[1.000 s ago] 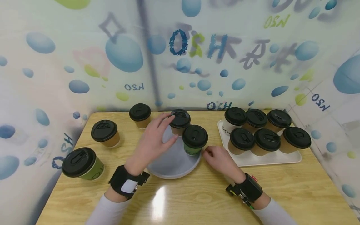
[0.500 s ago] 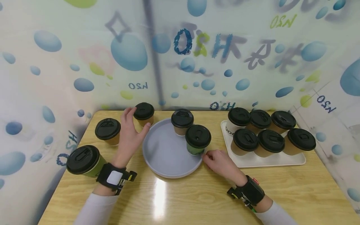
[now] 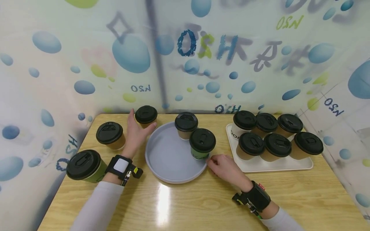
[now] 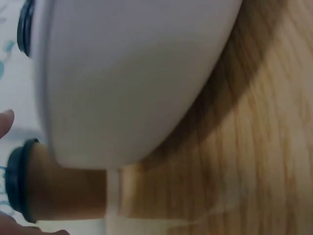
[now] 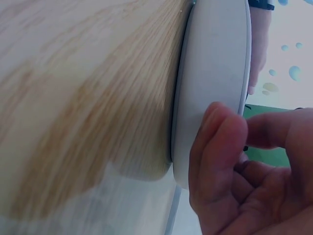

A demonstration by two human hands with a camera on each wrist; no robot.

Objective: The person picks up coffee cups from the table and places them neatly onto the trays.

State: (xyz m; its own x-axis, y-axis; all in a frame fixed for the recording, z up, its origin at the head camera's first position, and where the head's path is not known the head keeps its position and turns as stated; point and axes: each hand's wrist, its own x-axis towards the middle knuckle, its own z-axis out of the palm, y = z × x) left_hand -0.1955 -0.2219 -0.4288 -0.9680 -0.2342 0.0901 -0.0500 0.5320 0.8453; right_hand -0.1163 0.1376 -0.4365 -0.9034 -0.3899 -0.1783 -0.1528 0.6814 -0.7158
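My left hand (image 3: 136, 133) reaches past the left side of a round grey plate (image 3: 162, 163). Its fingers and thumb are spread around a brown paper cup (image 3: 146, 115) with a black lid. In the left wrist view, the fingertips show on two sides of that cup (image 4: 66, 188), a gap on at least one side. At the plate's right edge, my right hand (image 3: 226, 168) has curled fingers. The right wrist view shows them pinching the plate's rim (image 5: 215, 73). A green lidded cup (image 3: 202, 144) and a brown lidded cup (image 3: 186, 125) stand upright on the plate.
Left of my left hand stand a brown lidded cup (image 3: 110, 136) and a larger green one (image 3: 86, 165). On the right, a white rectangular tray (image 3: 277, 166) holds several lidded cups. A patterned curtain (image 3: 179, 80) hangs behind the wooden table (image 3: 196, 208).
My left hand has moved from above the plate leftward to the brown cup at the back, its fingers now around it. My right hand has stayed at the plate's rim.
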